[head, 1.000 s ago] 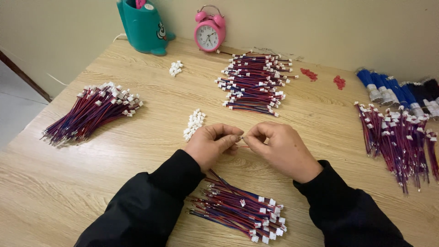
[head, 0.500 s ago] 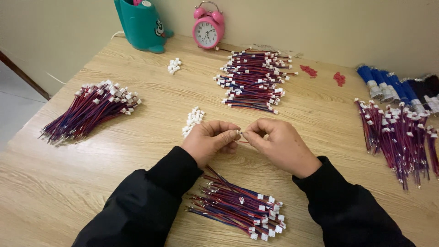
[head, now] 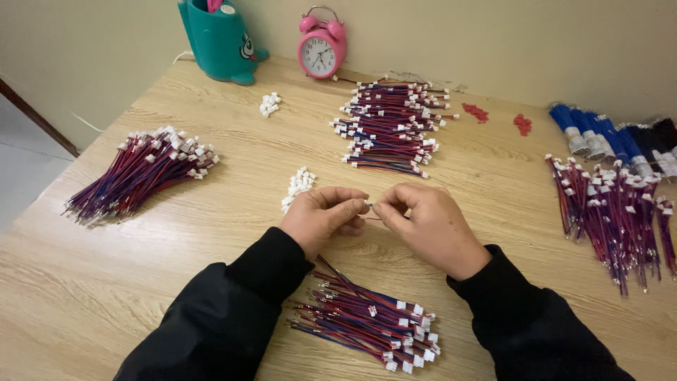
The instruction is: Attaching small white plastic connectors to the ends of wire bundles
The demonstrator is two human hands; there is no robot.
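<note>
Head view shows me very little change from half a second back: my two hands still meet at the middle of the wooden table (head: pixel 211 233), only the whole scene sits a touch lower in frame and the fingertips have drawn a shade closer. My left hand (head: pixel 326 217) lies knuckles up, thumb and forefinger pinched narrow on a tiny part I cannot make out clearly, and my right hand (head: pixel 423 222) mirrors it, its fingers pinched tight on the thin wire lead (head: pixel 369 209) that bridges the small gap between the two grips. Both wrists rest low near the tabletop, black sleeves running back toward me. So the wire lead is held at the pinch, between both hands, just above the wood. Just to the left of the grip and a little farther away lies a small heap of white connectors (head: pixel 299 186), near my left knuckles. Nearer to me than the grip, between my forearms, lies a bundle of red and blue wires (head: pixel 370 326) with white plugs. Farther from me, beyond the grip, sits a stacked pile of finished wires (head: pixel 392 125); well apart to the left is another wire bundle (head: pixel 137 176), and well to the right a further wire heap (head: pixel 610 212). A pink alarm clock (head: pixel 321 46) stands at the far wall.
</note>
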